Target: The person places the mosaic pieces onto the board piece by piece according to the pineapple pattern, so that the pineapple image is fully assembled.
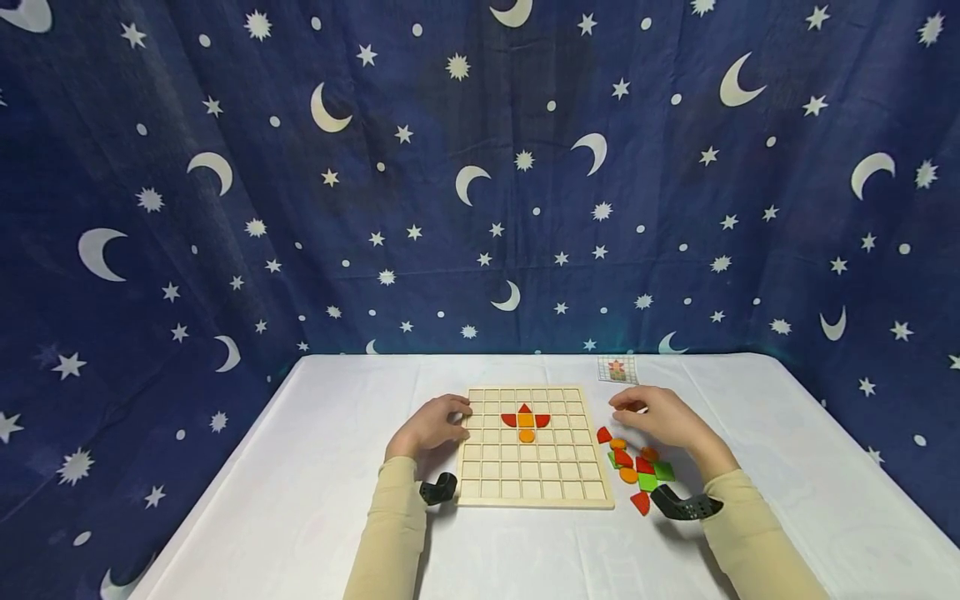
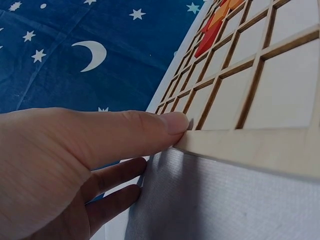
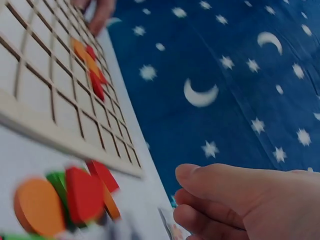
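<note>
Grid board [image 1: 537, 503]: state its position.

It lies flat on the white worktop [image 1: 352, 408], between the left hand [image 1: 433, 423] and the right hand [image 1: 660, 414].

Specify the state of the left grip.

Relaxed, fingers not clenched. The thumb [image 2: 176, 123] is extended, its tip touching the board's left rim; the other visible fingers reach out lower down.

And the right grip?

Unclosed and unloaded. The fingers are loosely bent, with a gap to the thumb. The hand is raised beside the board's right edge, apart from it.

List the pieces seated in the grid.

One orange square [image 1: 526, 420], centrally placed. Directly beyond it: a red triangle [image 1: 524, 409], apex pointing away from the person. On either side: a left curved red piece [image 1: 509, 419] and a right curved red piece [image 1: 542, 421]. On the near side: an orange disc [image 1: 527, 435].

Where is the remaining stock?

Loose pieces [image 1: 644, 466], red, orange and green, lie right of the board, some overlapping.

Any reference item?

A printed card [image 1: 617, 368] showing a coloured figure on a grid, beyond the right hand, near the far edge of the worktop.
</note>
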Motion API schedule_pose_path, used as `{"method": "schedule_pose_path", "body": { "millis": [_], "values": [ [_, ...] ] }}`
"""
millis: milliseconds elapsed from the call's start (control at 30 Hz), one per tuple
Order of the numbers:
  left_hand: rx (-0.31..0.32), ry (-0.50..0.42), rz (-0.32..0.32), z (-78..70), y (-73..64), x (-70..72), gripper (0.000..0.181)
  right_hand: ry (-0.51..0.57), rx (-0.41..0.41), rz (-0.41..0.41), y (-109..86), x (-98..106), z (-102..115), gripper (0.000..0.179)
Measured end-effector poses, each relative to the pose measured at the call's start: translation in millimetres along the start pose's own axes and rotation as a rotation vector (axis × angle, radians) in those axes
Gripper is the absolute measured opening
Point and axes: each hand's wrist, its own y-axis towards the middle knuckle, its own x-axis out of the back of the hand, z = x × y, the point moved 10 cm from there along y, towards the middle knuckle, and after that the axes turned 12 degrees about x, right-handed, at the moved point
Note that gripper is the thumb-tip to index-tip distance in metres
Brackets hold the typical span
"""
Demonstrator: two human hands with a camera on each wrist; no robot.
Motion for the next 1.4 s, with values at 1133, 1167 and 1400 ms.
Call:
{"method": "schedule_pose_path", "body": {
  "millis": [1133,1167,1400],
  "values": [
    [-0.004,-0.006,-0.016,1.1,-2.7,2.6,0.039,-0.035,-0.069,0.139,-0.3,-42.8,-0.3,0.018],
    [-0.003,-0.006,-0.019,1.0,-2.7,2.9,0.039,-0.053,-0.094,0.123,-1.1,-41.2,-2.5,0.019],
    [-0.007,0.002,-0.006,0.1,-2.6,0.4,0.04,-0.092,-0.286,0.06,-12.7,-34.0,-20.3,0.031]
  ]
}}
